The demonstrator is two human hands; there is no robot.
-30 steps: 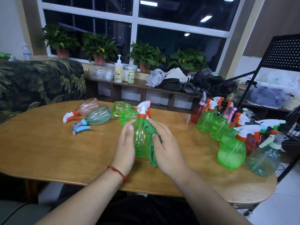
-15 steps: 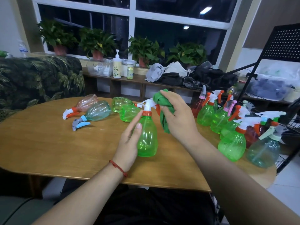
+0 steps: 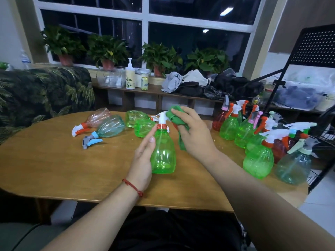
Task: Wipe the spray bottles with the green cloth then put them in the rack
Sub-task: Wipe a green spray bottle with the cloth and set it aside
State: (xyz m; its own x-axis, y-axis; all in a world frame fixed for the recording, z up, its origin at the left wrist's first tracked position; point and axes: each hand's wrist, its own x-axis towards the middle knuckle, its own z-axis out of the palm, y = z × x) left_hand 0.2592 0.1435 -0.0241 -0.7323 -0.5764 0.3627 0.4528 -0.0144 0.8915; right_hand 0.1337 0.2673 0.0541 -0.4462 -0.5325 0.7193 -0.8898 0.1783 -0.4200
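Our right fingers [image 3: 181, 110] were curled round the bunched green cloth [image 3: 176, 120], pinching it against the white trigger head [image 3: 161, 118] of the upright translucent green plastic spray bottle [image 3: 164, 156] at the centre of the frame. A loose tail of cloth hung beside the bottle's neck. We judged that rubbing the top would tip the light bottle. Our left fingers [image 3: 150, 140] therefore lay straight along its left side, bracing it on the round wooden table [image 3: 54, 160] rather than gripping it. The right hand [image 3: 194, 132] bent down at the wrist, its forearm entering from the lower right. The left hand [image 3: 143, 158] stood edge-on, rising from the lower centre. The black metal rack [image 3: 315, 51] waited at the right edge.
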